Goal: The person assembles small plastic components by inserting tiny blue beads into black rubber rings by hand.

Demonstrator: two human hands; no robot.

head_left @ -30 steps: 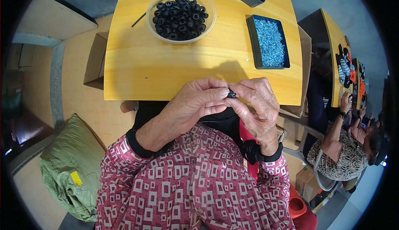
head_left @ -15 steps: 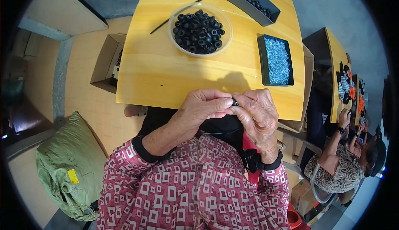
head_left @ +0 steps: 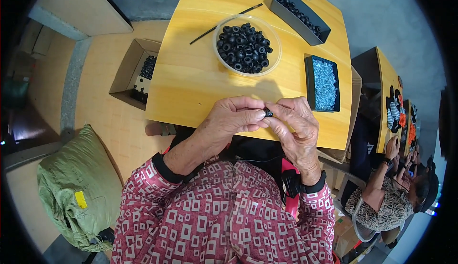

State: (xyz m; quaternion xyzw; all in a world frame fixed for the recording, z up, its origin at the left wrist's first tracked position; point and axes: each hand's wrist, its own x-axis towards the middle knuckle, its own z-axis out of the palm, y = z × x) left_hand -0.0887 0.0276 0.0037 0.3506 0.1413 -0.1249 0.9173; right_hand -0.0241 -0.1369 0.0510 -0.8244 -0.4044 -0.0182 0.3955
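A small assembly workshop: yellow worktables (head_left: 191, 73), bowl of black rings (head_left: 246, 45), parts trays (head_left: 299, 10), co-worker (head_left: 386, 202) alongside.

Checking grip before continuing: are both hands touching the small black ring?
Touching. The head view shows the left hand and right hand pinching the small black ring between their fingertips.

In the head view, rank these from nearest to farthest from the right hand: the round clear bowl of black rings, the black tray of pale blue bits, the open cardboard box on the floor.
From the right hand:
1. Black tray of pale blue bits, just beyond it, on the table's right.
2. Round clear bowl of black rings, farther up, mid-table.
3. Open cardboard box, on the floor far left.
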